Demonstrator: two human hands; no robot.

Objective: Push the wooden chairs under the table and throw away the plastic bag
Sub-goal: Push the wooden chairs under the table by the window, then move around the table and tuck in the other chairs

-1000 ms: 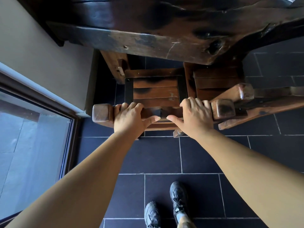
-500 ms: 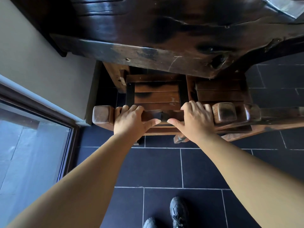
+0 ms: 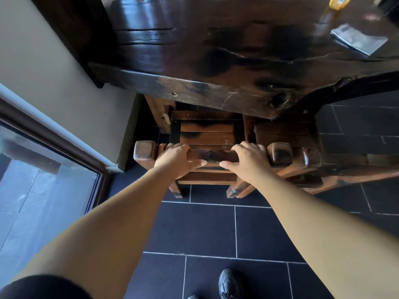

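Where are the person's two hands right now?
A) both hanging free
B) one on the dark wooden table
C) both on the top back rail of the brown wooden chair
C: the left hand and right hand both grip the brown wooden chair's top back rail, beside the dark wooden table.

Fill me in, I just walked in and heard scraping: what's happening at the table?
A person has both hands on the top rail of a wooden chair, left hand and right hand, pushing it under the dark wooden table. Its seat is partly under the tabletop. A second chair sits beside it, also partly under.
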